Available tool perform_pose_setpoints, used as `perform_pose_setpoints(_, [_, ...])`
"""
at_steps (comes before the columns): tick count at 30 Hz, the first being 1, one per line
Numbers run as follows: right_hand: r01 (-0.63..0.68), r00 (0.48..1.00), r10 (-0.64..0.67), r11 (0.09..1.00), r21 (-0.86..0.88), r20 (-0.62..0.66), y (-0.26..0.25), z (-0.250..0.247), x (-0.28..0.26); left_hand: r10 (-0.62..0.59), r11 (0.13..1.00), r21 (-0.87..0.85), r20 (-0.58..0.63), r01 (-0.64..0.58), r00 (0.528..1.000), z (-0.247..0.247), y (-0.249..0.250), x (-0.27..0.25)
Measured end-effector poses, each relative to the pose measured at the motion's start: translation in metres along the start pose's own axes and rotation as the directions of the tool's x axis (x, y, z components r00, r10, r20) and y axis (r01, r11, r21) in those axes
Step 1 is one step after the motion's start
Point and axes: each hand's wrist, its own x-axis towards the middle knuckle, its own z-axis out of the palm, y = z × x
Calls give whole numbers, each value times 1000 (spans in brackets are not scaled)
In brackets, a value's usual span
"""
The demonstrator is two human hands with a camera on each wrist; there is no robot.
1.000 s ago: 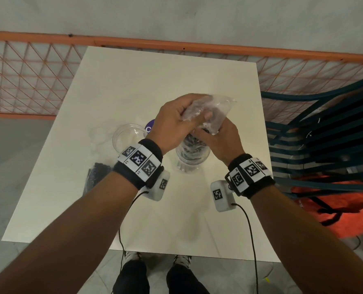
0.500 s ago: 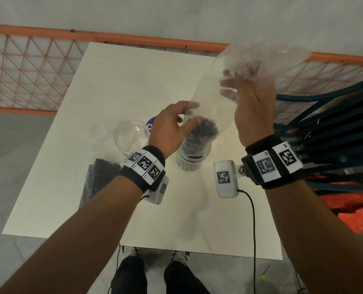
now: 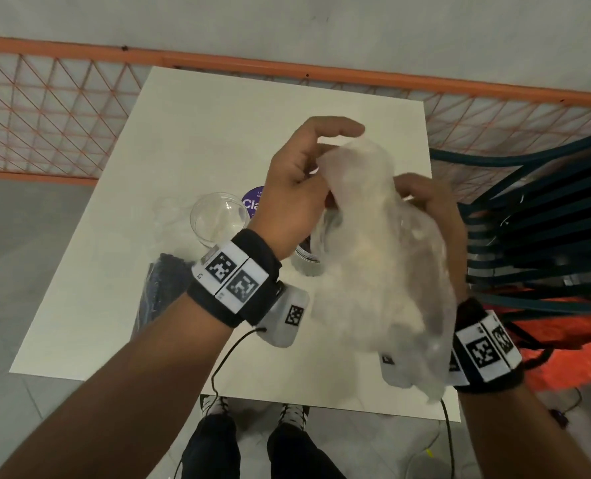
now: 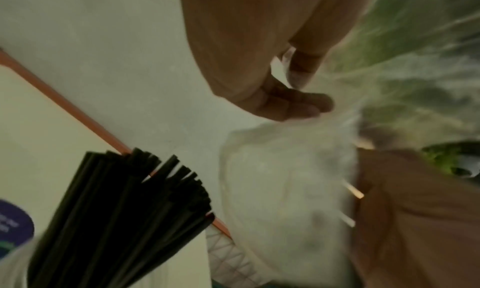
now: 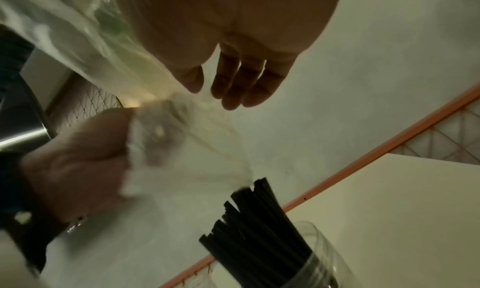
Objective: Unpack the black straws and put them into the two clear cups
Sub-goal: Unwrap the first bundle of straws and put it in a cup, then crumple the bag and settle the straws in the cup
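An empty clear plastic bag point(image 3: 383, 271) hangs between both hands above the table point(image 3: 183, 133). My left hand point(image 3: 301, 188) grips its crumpled end, index finger sticking out; in the right wrist view that left hand point(image 5: 78, 159) bunches the film. My right hand point(image 3: 428, 216) is behind the bag, which drapes back over its wrist, and the film runs between its thumb and fingers point(image 5: 233, 83). Below the hands stands a clear cup point(image 5: 319, 261) holding a bundle of black straws point(image 4: 124, 220). To its left is an empty clear cup point(image 3: 218, 217). Another pack of black straws point(image 3: 162, 288) lies flat at the left.
A purple round sticker point(image 3: 252, 202) shows on the table behind the cups. An orange mesh fence point(image 3: 45, 115) runs along the far side. Dark green chair slats point(image 3: 529, 219) stand close to the table's right edge.
The right hand, raised high with the bag half a second ago, has come down to the left hand. The bag is off the straws and now flops over the right wrist.
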Motion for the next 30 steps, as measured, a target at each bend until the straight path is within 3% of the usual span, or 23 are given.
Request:
perform_pose_setpoints(2, [-4,1000,1,979,206,16,-13,-4,-16,9,1000,-17,65,-8,998,5,3,-14])
perform_pose_setpoints(4, [-101,995,78,889,446,69,-27,-11,-30,-8,1000,15,88,7,996,9,-4,-32])
perform_pose_setpoints(6, [-303,953,225,760,574,205,-20,-11,-34,-35,984,174,35,29,999,10,-23,-52])
perform_pose_setpoints(7, [-419,906,278,708,569,321,-18,-11,-36,-39,963,269,4,36,999,10,-34,-62])
perform_pose_setpoints(9, [-438,862,232,788,432,451,-18,-10,-53,-40,898,439,2,35,999,8,-52,-81])
perform_pose_setpoints(10, [-420,845,211,832,364,492,-20,-9,-65,-64,855,516,20,44,998,7,-58,-89])
perform_pose_setpoints(12, [-483,814,302,826,289,496,-21,-4,-78,-207,833,526,10,171,978,7,-64,-100])
perform_pose_setpoints(15, [-567,788,430,786,246,441,-2,10,-90,-513,840,222,30,495,858,3,-60,-111])
perform_pose_setpoints(17, [-575,790,500,805,144,354,16,19,-96,-606,794,130,110,593,788,-6,-60,-123])
perform_pose_setpoints(19, [-577,792,540,814,60,285,28,28,-106,-649,758,251,210,601,731,-15,-68,-138])
perform_pose_setpoints(21, [-556,793,552,829,-62,258,36,37,-114,-678,702,511,265,496,686,-15,-80,-152])
perform_pose_setpoints(23, [-501,796,535,845,-187,283,41,46,-120,-660,629,674,200,387,724,-11,-94,-162])
perform_pose_setpoints(26, [-417,789,467,884,-210,398,44,53,-131,-584,556,711,-35,431,811,-11,-117,-169])
perform_pose_setpoints(28, [-310,799,393,918,-249,455,43,53,-139,-542,468,776,-124,422,831,-13,-131,-168])
perform_pose_setpoints(30, [-111,803,317,912,-395,505,47,56,-147,-554,424,812,-118,402,824,-16,-140,-164])
